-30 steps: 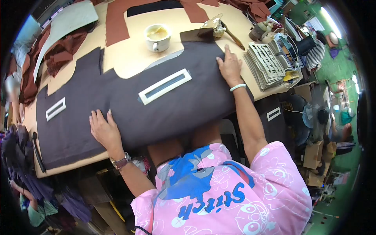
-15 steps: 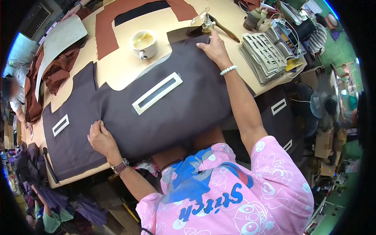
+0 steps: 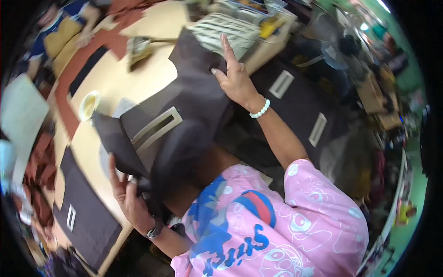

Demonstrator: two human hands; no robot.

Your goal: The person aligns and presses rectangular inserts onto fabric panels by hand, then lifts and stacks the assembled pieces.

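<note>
A dark brown fabric panel (image 3: 196,99) is lifted off the table at my side and bends between my hands. A cream rectangular strip frame (image 3: 157,129) with a long slot lies on it. My right hand (image 3: 237,81) grips the panel's far right edge, index finger stretched out, thumb against the cloth. My left hand (image 3: 131,201) holds the near left edge, where the cloth folds over; its fingertips are partly hidden. Another dark panel (image 3: 92,231) with a small white slotted frame (image 3: 71,218) lies at the left of the table.
A white cup (image 3: 89,105) stands on the table (image 3: 143,87). Beyond it lie reddish-brown fabric (image 3: 67,108) and a brush on a crumpled wrapper (image 3: 138,51). Slotted cards (image 3: 226,32) are stacked at the far right. A co-worker (image 3: 64,34) stands across the table. More dark panels (image 3: 295,108) hang at right.
The upper panel has been raised from the table and swung right and toward me, away from the left panel. Both hands moved with it, and the view has turned right. A co-worker has come into view.
</note>
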